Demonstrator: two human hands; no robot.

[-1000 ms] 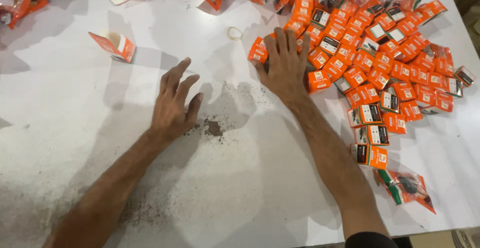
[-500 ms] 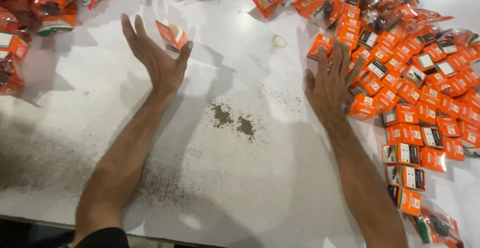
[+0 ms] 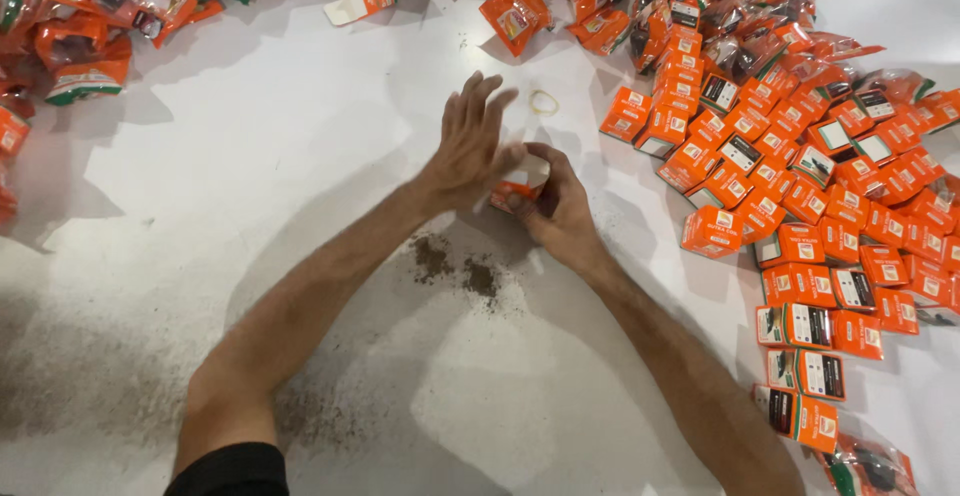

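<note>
Both hands, left hand [image 3: 470, 146] and right hand [image 3: 555, 206], have come together mid-counter [image 3: 250, 186], now grasping one small orange-and-white carton [image 3: 520, 184] between them.
</note>
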